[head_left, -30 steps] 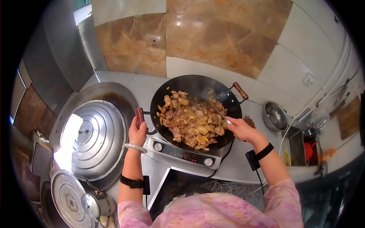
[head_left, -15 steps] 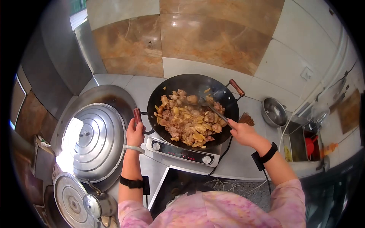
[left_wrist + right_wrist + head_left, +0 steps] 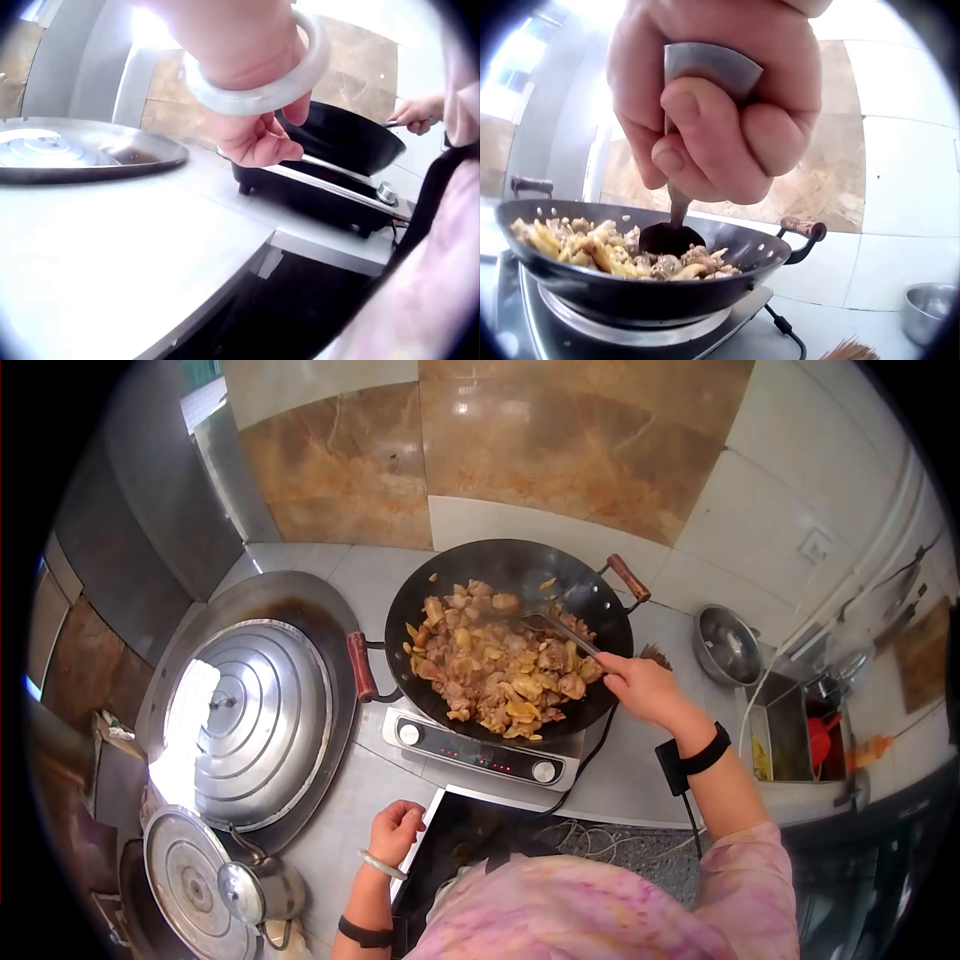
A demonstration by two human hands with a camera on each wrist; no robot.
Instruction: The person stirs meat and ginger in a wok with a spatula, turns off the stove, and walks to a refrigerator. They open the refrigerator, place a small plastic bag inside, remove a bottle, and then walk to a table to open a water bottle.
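Two hands, one spatula, one black wok.

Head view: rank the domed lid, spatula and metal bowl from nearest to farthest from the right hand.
1. Spatula: gripped in the right hand.
2. Metal bowl: right of the wok.
3. Domed lid: left, beyond the wok.

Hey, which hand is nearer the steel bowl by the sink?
The right hand. It grips the spatula at the right-front rim of the wok, left of the steel bowl. The left hand is farther off, in front of the portable cooktop.
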